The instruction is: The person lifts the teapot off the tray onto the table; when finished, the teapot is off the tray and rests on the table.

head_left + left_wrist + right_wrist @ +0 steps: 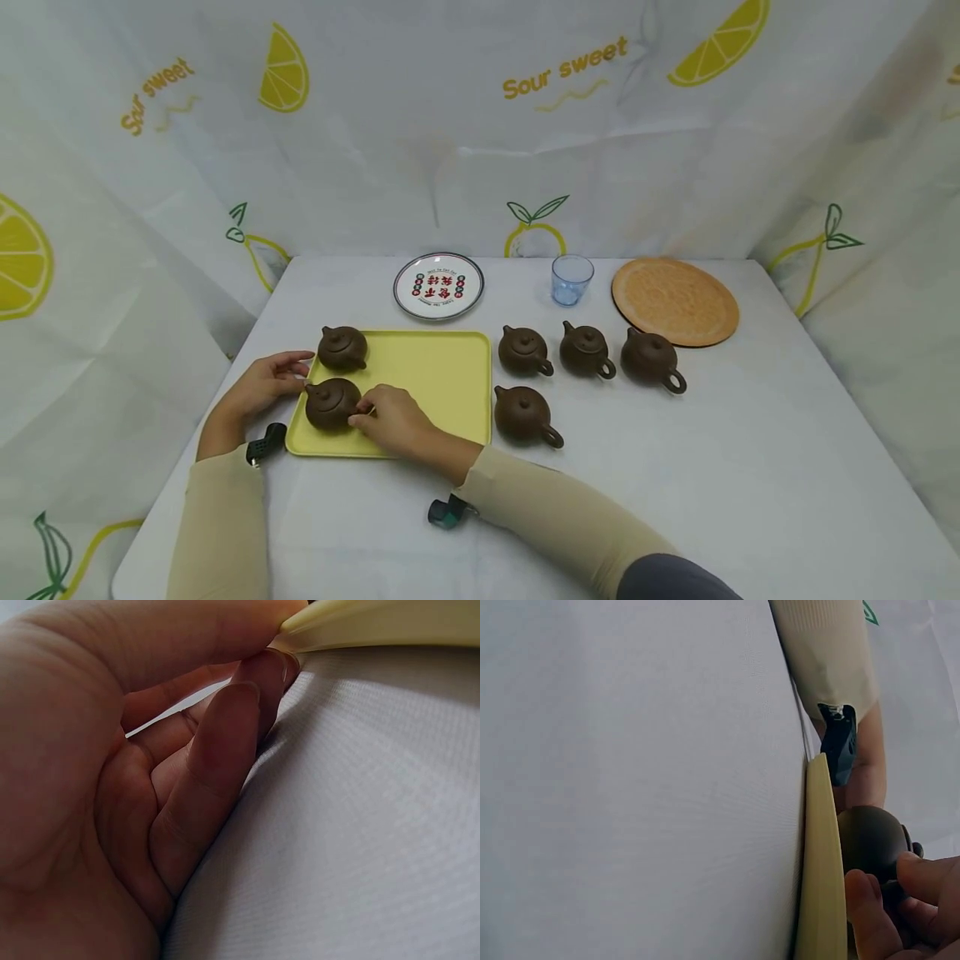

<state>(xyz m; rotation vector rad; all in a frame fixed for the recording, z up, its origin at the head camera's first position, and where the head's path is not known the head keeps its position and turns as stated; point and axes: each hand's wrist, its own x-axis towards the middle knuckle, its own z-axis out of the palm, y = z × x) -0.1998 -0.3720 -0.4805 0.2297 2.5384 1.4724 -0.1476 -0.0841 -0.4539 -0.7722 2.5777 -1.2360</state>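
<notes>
In the head view, my right hand point(396, 421) pinches the handle side of a dark brown teapot point(330, 403) at the front left of a yellow tray point(431, 383). The right wrist view shows the thumb and fingers of that hand at the handle of the round teapot point(874, 844), behind the tray's rim point(822, 862). My left hand point(258, 387) is at the tray's left edge, fingers loosely bent; in the left wrist view it touches the rim point(375, 626). A second brown teapot point(342, 348) sits behind the first on the tray.
Right of the tray stand several more brown teapots, among them a front one point(522, 414) and a far right one point(651, 360). Farther back are a printed plate point(438, 287), a blue glass point(572, 281) and a round brown mat point(675, 300). A patterned curtain point(442, 125) hangs behind.
</notes>
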